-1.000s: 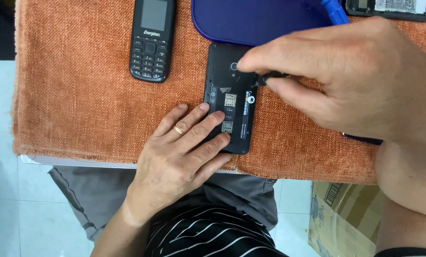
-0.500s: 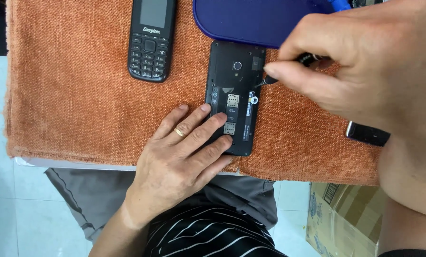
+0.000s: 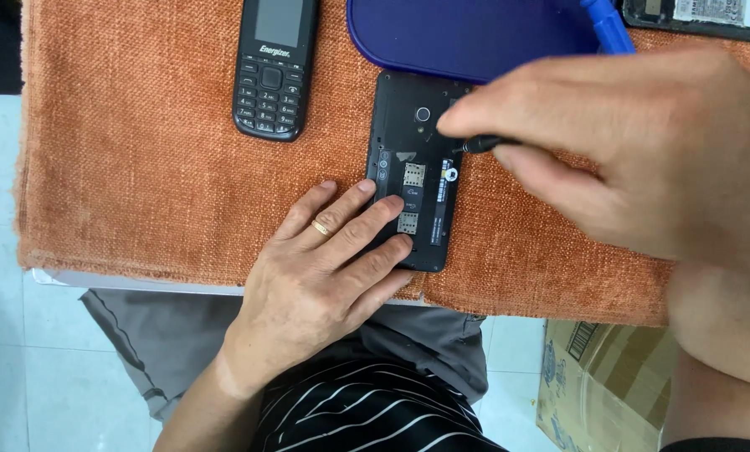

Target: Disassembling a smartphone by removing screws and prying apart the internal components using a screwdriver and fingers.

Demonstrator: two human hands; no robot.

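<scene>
The left hand (image 3: pixel 325 276) lies flat, fingers spread on the opened phone (image 3: pixel 413 172); the right hand (image 3: pixel 634 142) pinches a dark screwdriver (image 3: pixel 480 144) over its upper edge. A keypad phone (image 3: pixel 274 67) sits beyond the left hand, a blue cover (image 3: pixel 467 38) just above the phone
</scene>
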